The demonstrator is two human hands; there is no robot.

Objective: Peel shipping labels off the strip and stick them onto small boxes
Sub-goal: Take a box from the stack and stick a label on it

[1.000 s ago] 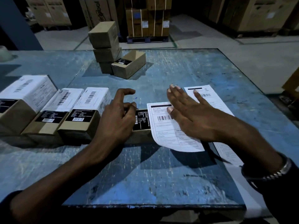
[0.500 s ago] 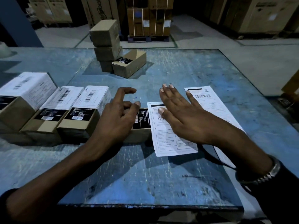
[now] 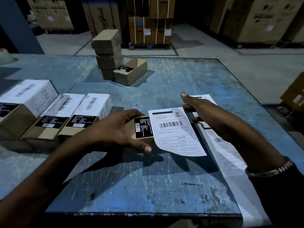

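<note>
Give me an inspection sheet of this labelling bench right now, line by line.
Surface: worn blue table, paint scratched.
Job's things: small box with a black sticker, a white shipping label partly stuck on and hanging off its right side; label strip lying at right; three labelled boxes in a row at left.
Clutter: stack of plain boxes at the far side, one more box leaning against it.
Grippers: left hand grips the small box; right hand reaches over the strip, fingers on it.
Cables: nothing seen.
Surroundings: large cartons on a warehouse floor.
</note>
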